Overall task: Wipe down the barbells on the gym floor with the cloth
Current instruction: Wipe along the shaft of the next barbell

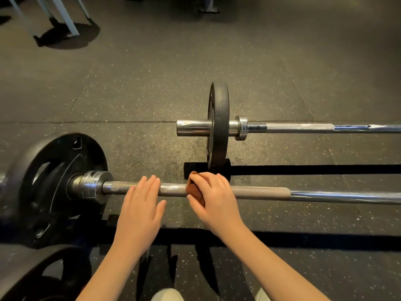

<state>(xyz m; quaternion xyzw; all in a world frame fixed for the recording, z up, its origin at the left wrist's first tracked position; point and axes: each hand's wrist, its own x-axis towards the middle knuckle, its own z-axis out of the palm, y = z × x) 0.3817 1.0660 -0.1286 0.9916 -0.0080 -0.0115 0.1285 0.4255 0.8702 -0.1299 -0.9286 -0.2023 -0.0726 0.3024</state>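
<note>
Snugly on near barbell (pixel 260 191), cloth (pixel 194 192) inside curled right grip (pixel 213 196); left grip (pixel 141 209) flat alongside.

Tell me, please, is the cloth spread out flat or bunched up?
Bunched up: the cloth is wadded under the right hand, pressed against the near barbell.

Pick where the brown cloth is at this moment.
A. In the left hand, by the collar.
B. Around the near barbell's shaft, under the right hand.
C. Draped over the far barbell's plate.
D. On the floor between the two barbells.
B: the right hand grips the brown cloth around the near barbell's shaft, while the left hand rests flat on the shaft, holding nothing.
</note>
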